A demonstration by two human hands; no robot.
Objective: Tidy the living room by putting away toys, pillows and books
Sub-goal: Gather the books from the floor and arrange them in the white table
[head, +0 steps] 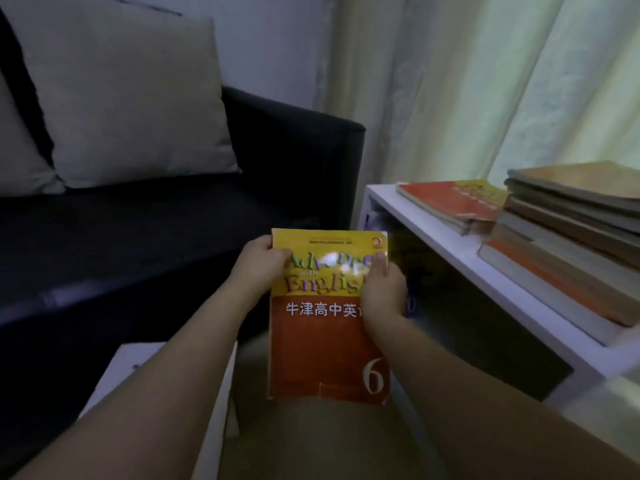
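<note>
- The right hand covers the right edge of the book, hiding the end of the title "Advanced with English" and the last of the white Chinese characters beneath it.
- A glare spot washes out part of the yellow lettering; the small print along the top of the cover is too blurred to read.
- The taller book stack is cut off by the right frame edge, and its covers cannot be read.
- The inside of the white shelf lies in shadow; something bluish shows there, not identifiable.
- A white surface at lower left is half hidden by the left forearm.
- The book is a worn paperback, yellow on top, orange-red below, with a large "6" at its lower right corner.
- It is held up between both hands, over the person's lap, between the dark sofa and the shelf.
- The left hand grips the upper left edge, thumb on the cover; the right hand's grip pinches the right edge, thumb on the front.
- A beige pillow leans against the sofa back.
- A low book pile lies on the shelf top beside the taller stack.
</note>
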